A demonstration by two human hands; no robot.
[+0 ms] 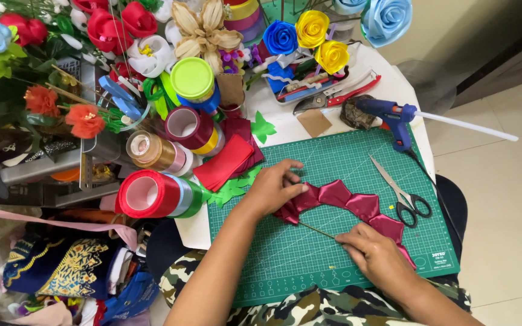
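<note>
A curved chain of folded maroon satin petals (357, 204) lies across the green cutting mat (333, 163). My left hand (273, 188) presses on the chain's left end, fingers curled over the first petals. My right hand (377, 255) rests on the mat near the chain's right end and pinches a thin wire stem (316, 230) that runs up-left to the petals under my left hand.
Black-handled scissors (401, 192) lie on the mat's right side. A blue glue gun (394, 118) sits above the mat. Ribbon rolls (152, 193), red ribbon pieces (228, 160) and green leaf cutouts (231, 190) crowd the left. Fabric flowers (312, 30) stand behind.
</note>
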